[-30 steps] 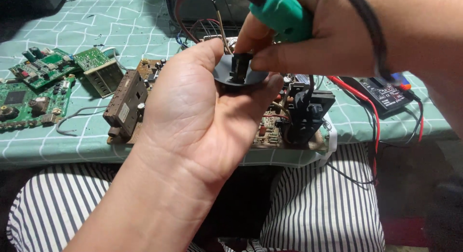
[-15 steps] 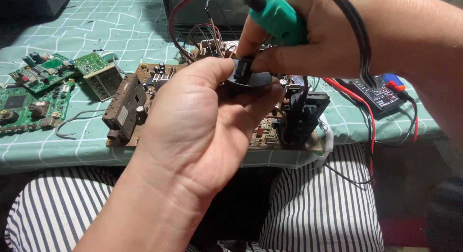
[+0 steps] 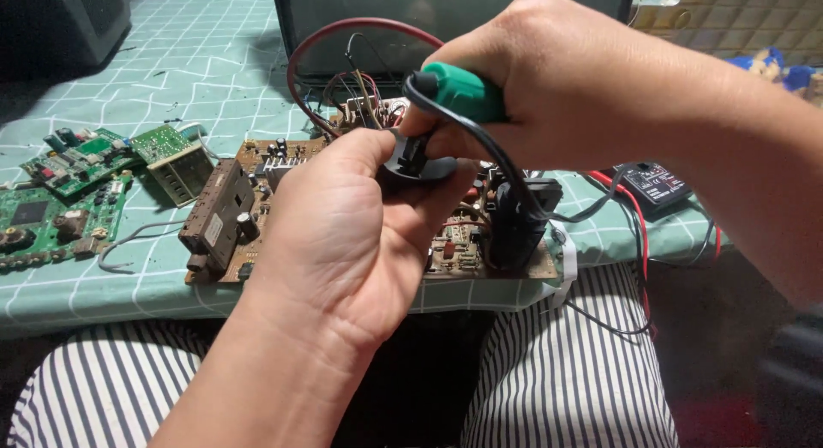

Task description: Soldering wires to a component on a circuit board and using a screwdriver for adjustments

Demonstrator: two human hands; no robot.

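Observation:
My left hand (image 3: 347, 242) is raised palm-up over the table edge and pinches a small round black part (image 3: 417, 163) between thumb and fingertips. My right hand (image 3: 549, 88) grips a tool with a green handle (image 3: 467, 92) and a black cord, its tip down at the black part. Both hands hover above a brown circuit board (image 3: 257, 161) with a metal tuner box (image 3: 214, 216) and a black transformer (image 3: 519, 221) on it. The tool's tip is hidden between my fingers.
Green circuit boards (image 3: 60, 191) lie at the left on the teal checked tablecloth (image 3: 129, 79). A dark monitor casing (image 3: 446, 15) stands behind with a red wire loop (image 3: 296, 71). A black multimeter (image 3: 656, 186) with red and black leads sits at the right. My striped trousers (image 3: 566, 371) show below the table edge.
Both hands with the black part and the green tool have shifted slightly right and up in view. The grip on each is unchanged.

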